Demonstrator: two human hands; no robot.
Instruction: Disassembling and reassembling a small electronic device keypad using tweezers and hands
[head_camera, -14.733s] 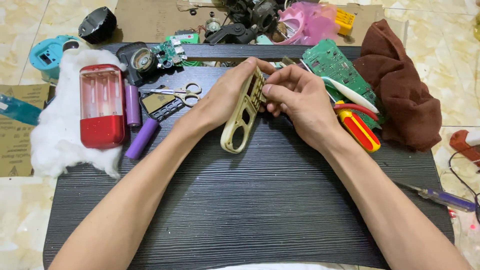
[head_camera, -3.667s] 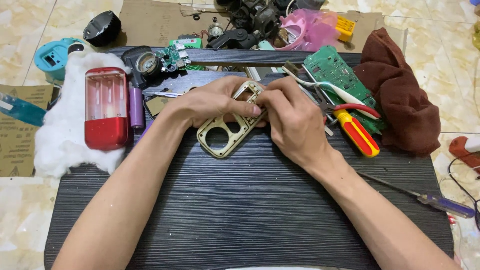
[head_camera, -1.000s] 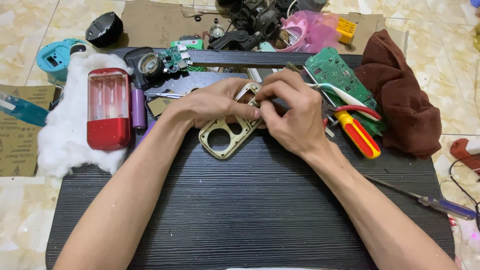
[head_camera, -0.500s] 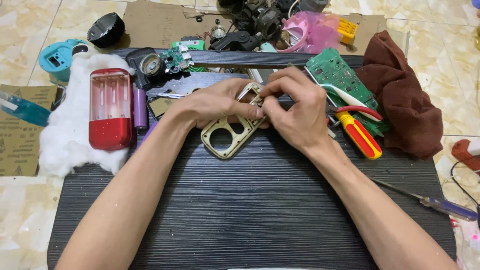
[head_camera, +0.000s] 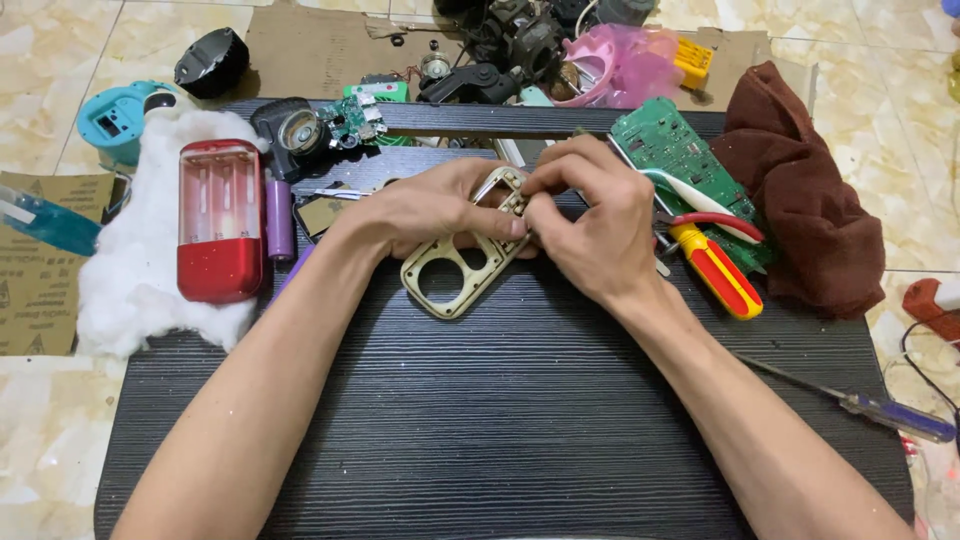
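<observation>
Head view: left hand (head_camera: 430, 210), right hand (head_camera: 590, 225) both pinching tan frame (head_camera: 462, 262), long axis diagonal, lower-left to upper-right

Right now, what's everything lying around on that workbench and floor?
cutout frame: 1, beige, mat centre, held in both hands
ribbed mat: 1, black, on the floor
red casing: 1, on white wadding, left
cylindrical cell: 1, purple, beside the casing
circuit board: 1, green, right
screwdriver: 1, red and yellow handle, right
cloth: 1, brown, far right
left hand: on the frame
right hand: pinching the frame's upper end
</observation>
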